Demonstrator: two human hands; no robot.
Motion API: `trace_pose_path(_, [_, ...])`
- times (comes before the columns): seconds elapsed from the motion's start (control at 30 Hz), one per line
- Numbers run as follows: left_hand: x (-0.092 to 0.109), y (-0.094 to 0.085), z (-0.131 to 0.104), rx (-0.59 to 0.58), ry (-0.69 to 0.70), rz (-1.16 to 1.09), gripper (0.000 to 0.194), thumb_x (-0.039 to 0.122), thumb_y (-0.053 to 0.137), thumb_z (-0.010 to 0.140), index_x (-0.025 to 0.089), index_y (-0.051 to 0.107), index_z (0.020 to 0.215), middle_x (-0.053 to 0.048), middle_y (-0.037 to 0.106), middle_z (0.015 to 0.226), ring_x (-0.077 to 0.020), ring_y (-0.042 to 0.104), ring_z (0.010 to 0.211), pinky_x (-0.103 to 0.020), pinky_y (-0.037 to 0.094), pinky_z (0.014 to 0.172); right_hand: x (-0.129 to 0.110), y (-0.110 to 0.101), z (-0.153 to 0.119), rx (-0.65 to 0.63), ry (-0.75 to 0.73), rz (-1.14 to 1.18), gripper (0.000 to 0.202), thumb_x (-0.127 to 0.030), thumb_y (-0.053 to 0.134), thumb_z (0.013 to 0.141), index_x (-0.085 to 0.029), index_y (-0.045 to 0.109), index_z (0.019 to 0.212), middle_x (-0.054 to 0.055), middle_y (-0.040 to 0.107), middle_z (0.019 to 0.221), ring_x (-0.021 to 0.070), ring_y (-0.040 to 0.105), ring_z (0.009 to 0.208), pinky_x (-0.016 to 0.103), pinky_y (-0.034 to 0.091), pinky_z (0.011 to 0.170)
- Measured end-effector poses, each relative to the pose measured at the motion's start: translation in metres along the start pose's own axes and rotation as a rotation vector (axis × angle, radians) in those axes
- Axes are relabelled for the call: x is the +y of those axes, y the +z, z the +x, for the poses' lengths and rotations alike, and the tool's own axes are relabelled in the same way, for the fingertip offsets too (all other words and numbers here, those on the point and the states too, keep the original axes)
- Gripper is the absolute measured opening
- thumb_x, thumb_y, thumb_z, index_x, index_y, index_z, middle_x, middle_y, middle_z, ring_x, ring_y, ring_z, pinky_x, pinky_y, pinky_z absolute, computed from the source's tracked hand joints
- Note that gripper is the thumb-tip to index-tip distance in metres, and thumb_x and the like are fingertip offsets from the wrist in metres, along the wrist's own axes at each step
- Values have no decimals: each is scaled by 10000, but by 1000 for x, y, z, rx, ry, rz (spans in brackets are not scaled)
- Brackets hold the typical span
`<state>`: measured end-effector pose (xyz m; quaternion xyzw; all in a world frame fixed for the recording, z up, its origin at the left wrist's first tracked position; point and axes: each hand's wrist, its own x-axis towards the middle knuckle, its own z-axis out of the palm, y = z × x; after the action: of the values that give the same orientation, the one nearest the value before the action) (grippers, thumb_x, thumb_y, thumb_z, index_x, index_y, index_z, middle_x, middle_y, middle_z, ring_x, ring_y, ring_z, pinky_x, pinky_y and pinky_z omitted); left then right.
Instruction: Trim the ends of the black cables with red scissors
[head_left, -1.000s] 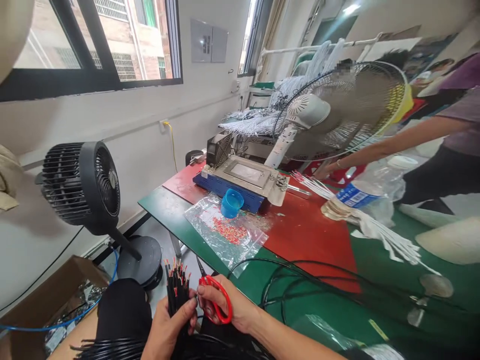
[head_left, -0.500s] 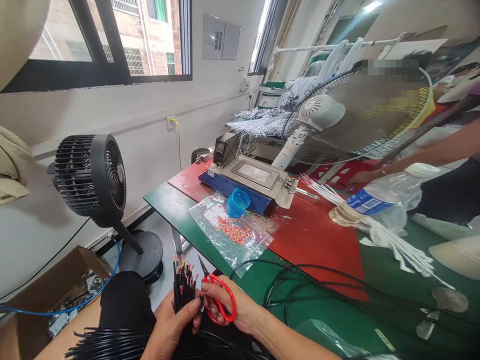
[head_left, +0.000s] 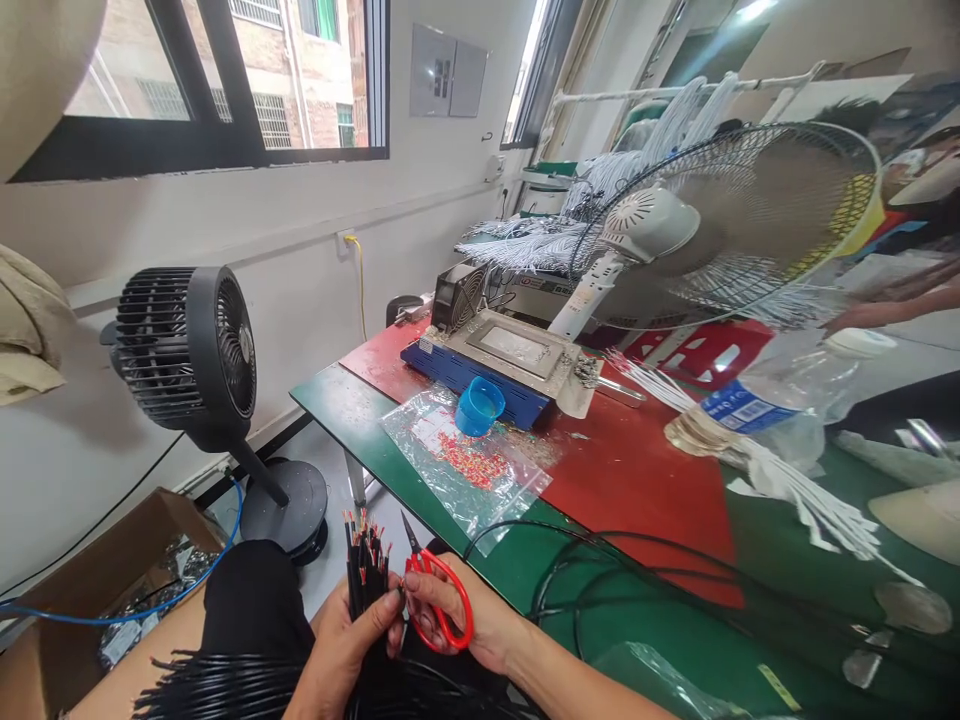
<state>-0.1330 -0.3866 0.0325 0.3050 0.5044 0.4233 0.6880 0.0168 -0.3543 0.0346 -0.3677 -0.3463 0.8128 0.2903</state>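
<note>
the bundle of black sheathed cables [head_left: 365, 585] is gripped low down in the left hand [head_left: 336, 640], with the fingers wrapped around it and the thumb pressed across its front. its long axis runs close to upright, and the stripped ends, red among them, are fanned out a little above the thumb. the bundle lies directly to the left of the right hand [head_left: 491, 622], just beside its fingertips, so only a narrow space is left between the two grips. the upper part of the bundle is nearer to the left hand, by which it is enclosed.

the red-handled scissors [head_left: 466, 605] are held in the right hand, with the handle loops hung around the fingers. the dark blades are tilted up and to the left, roughly alongside the bundle; they look closed, and no cable is seen between them. the right thumb and forefinger are brought together beside the left thumb; a small reddish end seems to be pinched there, though whether it belongs to a single cable cannot be told.

a second spread of black cables [head_left: 217, 680] is laid across the lap, below and to the left. beyond the hands, the clear plastic bag [head_left: 491, 505] is spread on the green table [head_left: 335, 425], with red clippings scattered on it.
</note>
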Motion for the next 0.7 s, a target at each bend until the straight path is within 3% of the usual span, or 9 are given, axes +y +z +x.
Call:
trace_pose_path(0.47, [-5, -1, 2, 60, -118, -171, 448, 419, 741, 617, 121, 552, 893, 15, 561, 438, -82, 460, 414, -198, 312, 467, 1, -1, 0, 24, -32, -96, 480, -545, 760, 550, -130, 520, 563, -47, 485, 409, 49, 408, 337, 172, 288, 349])
trace_pose_path(0.7, [-8, -2, 4, 46, -104, -193, 394, 384, 738, 630, 130, 532, 850, 29, 540, 432, -63, 422, 392, -183, 287, 441, 2, -2, 2, 26, -33, -32, 508, -611, 653, 647, -116, 565, 573, -47, 466, 398, 45, 386, 311, 166, 250, 312])
